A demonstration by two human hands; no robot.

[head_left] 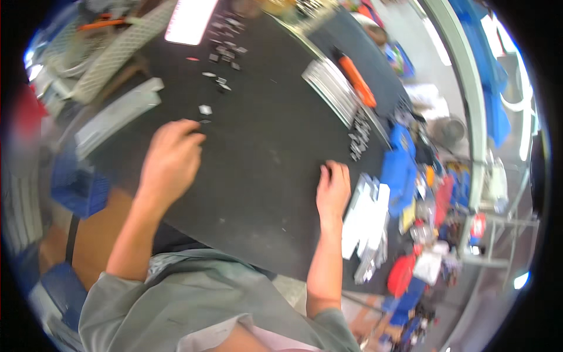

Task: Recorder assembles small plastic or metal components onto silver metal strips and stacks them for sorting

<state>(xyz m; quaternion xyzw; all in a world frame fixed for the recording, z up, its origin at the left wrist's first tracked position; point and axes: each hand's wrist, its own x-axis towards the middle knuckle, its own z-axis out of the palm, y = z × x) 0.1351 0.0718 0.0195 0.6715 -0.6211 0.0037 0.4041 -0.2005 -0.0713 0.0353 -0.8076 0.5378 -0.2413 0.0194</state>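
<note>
At the left of the dark tabletop [252, 170], my left hand [171, 155] has its fingers curled in, tips pointing right. Just beyond the fingertips lies a small, shiny, flat metal piece [204, 110]; a smaller sliver sits right at the fingers. Whatever the fingers pinch, if anything, is too small to make out. My right hand [333, 189] is low over the table's right side, thumb and fingers bent toward each other; what they hold, if anything, is hidden. Beside it lies a stack of long silvery-white strips [365, 220].
Small metal pieces [226, 44] are scattered toward the far side, near a lit phone-like screen [190, 20]. Farther right are an orange-handled tool [358, 82], silvery bars [331, 88] and a heap of small dark pieces [359, 138]. Blue bins [400, 170] line the right edge.
</note>
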